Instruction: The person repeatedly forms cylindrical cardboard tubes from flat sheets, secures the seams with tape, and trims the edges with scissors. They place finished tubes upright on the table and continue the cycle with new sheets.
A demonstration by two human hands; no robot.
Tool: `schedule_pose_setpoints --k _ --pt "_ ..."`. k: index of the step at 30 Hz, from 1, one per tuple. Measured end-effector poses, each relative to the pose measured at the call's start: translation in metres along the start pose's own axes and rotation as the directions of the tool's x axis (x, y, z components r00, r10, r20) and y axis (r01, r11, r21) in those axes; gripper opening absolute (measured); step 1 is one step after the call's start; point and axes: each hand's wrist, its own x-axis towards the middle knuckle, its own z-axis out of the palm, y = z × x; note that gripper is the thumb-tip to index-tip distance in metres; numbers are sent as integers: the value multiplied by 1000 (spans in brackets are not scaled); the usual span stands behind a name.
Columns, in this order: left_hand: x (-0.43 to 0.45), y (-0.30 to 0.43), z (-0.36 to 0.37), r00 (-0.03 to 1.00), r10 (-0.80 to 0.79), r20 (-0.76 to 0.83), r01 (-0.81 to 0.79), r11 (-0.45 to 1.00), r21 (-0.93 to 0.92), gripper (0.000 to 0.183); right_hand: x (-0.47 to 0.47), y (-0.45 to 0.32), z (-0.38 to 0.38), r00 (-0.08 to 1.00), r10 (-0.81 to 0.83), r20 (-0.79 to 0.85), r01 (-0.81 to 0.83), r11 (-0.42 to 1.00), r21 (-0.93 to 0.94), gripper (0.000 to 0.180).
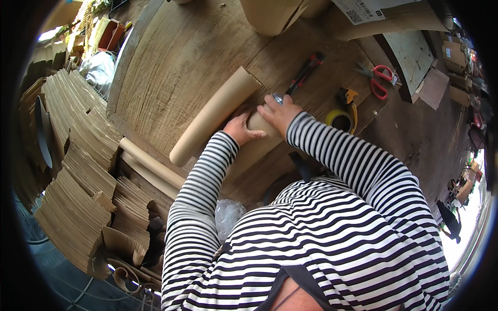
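A brown paper or cardboard roll (pixel 255 153) lies slanted on the wooden tabletop (pixel 171 66) close to my body. My left hand (pixel 242 129) grips its left side, with the thumb across the top. Over the roll's far end, my right hand (pixel 281 112) is curled. Something small, shiny and bluish (pixel 277 99) shows at its fingers; I cannot tell what it is. A second brown roll (pixel 214 116) rests just left of my hands, roughly parallel. Beyond my right hand is a red and black utility knife (pixel 307 72).
Right of my hands are a yellow tape roll (pixel 339 119), a yellow-handled tool (pixel 349 95) and red-handled scissors (pixel 379 81). Larger brown rolls (pixel 272 15) stand at the far edge, one bearing a label (pixel 360 11). Stacked corrugated cardboard (pixel 78 194) fills the left side.
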Motion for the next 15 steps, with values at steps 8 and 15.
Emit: schedule_pose_setpoints --k 8,15 --pt "-32 54 -11 976 -210 -61 219 925 310 134 32 7 -48 977 -19 215 8 999 51 81" --pt "-24 36 -22 987 -124 -106 151 938 313 131 -18 -7 44 824 -70 -562 52 997 -48 58"
